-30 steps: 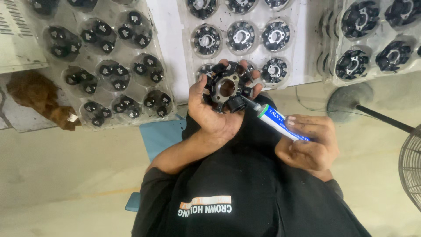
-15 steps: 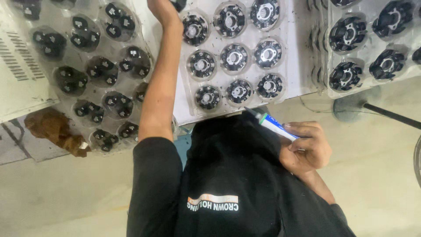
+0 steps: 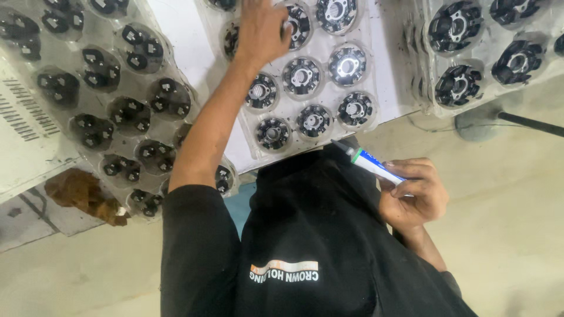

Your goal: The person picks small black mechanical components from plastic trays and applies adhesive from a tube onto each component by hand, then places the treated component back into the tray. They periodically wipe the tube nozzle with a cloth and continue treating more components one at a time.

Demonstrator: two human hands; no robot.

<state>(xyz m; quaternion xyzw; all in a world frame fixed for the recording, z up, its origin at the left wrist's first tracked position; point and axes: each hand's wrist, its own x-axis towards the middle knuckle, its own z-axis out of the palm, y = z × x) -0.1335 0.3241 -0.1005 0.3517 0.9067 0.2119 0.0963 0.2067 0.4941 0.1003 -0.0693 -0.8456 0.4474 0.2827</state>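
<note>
Glue tube (image 3: 376, 167), white and blue, sits gripped in right hand (image 3: 413, 194), held at chest, nozzle pointing up-left. Left hand (image 3: 262, 28) reaches arm-straight onto middle tray (image 3: 385, 76), fingers curled over a black round part; grip unclear. Three clear trays visible; middle one shows nine uncovered parts (image 3: 312, 121).

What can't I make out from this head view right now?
- Whatever lies under the left hand on the white tray: the hand covers that pocket.
- The rear end of the white and blue tube: the right hand wraps it.
- The top rows of the tray: cut off by the frame edge.
</note>
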